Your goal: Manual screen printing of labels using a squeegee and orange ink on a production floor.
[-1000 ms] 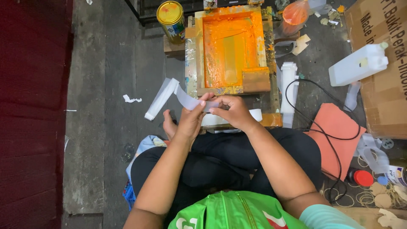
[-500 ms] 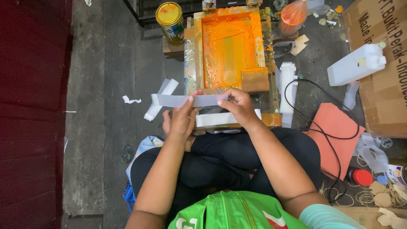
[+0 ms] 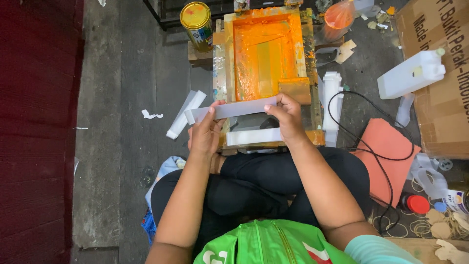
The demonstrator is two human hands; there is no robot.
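Observation:
Both my hands hold one long white translucent plastic strip (image 3: 233, 109) level in front of me. My left hand (image 3: 205, 133) pinches its left end and my right hand (image 3: 287, 113) pinches its right end. The strip hovers over the near edge of a wooden screen-printing frame (image 3: 222, 63) filled with orange ink (image 3: 264, 54). Under the strip, on the frame's near side, lies a stack of similar white strips (image 3: 253, 136).
A gold-lidded tin (image 3: 196, 18) stands left of the frame. Loose white strips (image 3: 184, 113) lie on the concrete floor at the left. A white jug (image 3: 411, 73), cardboard box (image 3: 442, 83), black cable (image 3: 376, 151) and orange pad (image 3: 383, 156) sit at the right.
The strip hung slanted from my joined hands a second ago. My hands have moved apart and drawn it out flat and level, slightly nearer the frame.

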